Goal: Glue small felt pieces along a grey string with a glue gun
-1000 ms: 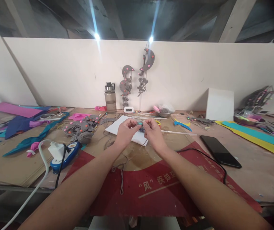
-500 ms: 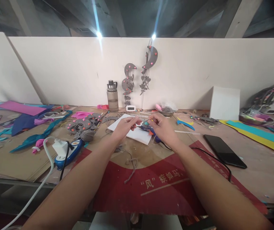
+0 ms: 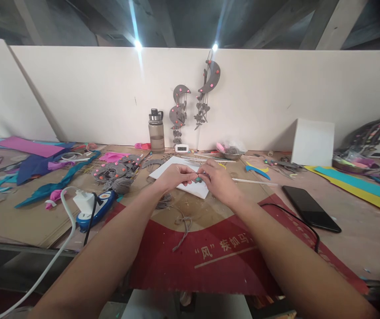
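Observation:
Above a white sheet (image 3: pixel 196 189), my left hand (image 3: pixel 176 176) and my right hand (image 3: pixel 219 180) meet fingertip to fingertip. Both are closed in a pinch around a small teal piece (image 3: pixel 198 179), whose kind is too small and too covered to make out. Grey yarn (image 3: pixel 185 228) lies loose on the red and brown board below them, with a coil (image 3: pixel 164 201) of it by my left wrist. Grey felt shapes with pink and orange dots (image 3: pixel 110 173) lie to the left of my left hand.
A water bottle (image 3: pixel 157 131) and a small digital clock (image 3: pixel 181 149) stand at the back wall, under hanging grey moon ornaments (image 3: pixel 210 79). On the left is a blue power strip (image 3: pixel 96 210) with cables; a black phone (image 3: pixel 311 209) lies at right.
My hands have come together and slightly lower; the fingertips now touch. The dark blue and orange bits seen by my right hand are now out of sight. The view has shifted slightly.

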Available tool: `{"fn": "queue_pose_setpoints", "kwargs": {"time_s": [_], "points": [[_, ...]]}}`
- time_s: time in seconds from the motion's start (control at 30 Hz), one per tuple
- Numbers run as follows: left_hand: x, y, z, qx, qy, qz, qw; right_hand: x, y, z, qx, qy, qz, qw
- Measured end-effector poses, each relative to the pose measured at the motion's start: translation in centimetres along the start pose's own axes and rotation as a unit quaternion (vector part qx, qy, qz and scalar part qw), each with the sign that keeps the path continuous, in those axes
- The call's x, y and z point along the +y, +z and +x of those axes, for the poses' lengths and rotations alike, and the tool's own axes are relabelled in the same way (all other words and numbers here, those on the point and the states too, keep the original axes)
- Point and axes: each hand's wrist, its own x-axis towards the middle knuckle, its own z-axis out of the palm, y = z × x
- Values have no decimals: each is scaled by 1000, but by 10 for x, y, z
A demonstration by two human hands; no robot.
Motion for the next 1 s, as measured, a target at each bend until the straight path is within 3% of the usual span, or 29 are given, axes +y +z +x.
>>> {"fn": "queue_pose_setpoints", "kwargs": {"time_s": [0.23,0.5,0.73,1.0], "points": [[-10,3,4,30,-53,-57,997,0,4,-1,22,6,-17,1000],[-8,15,8,128,-54,-129,982,-1,8,-2,67,54,26,996],[-5,17,5,145,-41,-201,968,-1,11,-1,68,101,12,993],[-6,21,4,124,-39,-218,967,3,13,-1,45,146,49,987]]}}
